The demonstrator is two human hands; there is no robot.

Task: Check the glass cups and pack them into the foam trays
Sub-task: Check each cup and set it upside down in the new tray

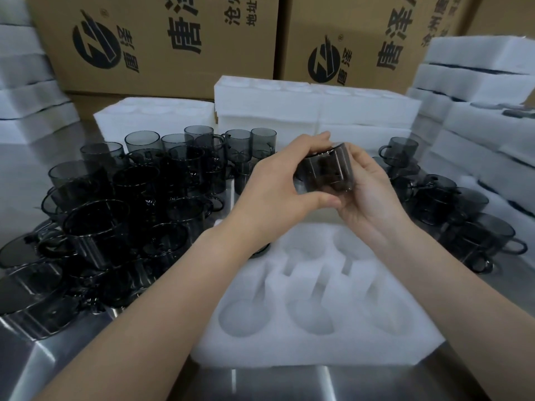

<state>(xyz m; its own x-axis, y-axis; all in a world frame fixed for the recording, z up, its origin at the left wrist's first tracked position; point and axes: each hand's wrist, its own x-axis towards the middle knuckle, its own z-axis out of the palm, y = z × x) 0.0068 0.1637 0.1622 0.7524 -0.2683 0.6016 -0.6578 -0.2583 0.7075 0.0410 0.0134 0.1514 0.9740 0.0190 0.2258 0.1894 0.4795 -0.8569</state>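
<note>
A brushed-steel table spreads under everything, and printed cardboard cartons wall off the back. At the far left rises a pile of white foam sheets. Beside it a dense crowd of smoky grey cups covers the left of the table, some stacked inside one another, pressing close to the left forearm. Behind them stand white foam blocks. In the middle the left hand and the right hand meet above the table, both clamped on one glass cup tipped on its side between them, with the left thumb and fingers pinching one end and the right fingers curled round the other. Below the hands lies an open foam tray with round pockets and slots, partly hidden by both forearms. Further right stands a smaller cluster of cups, and beyond it a tall stack of foam trays, dark glass showing in one
</note>
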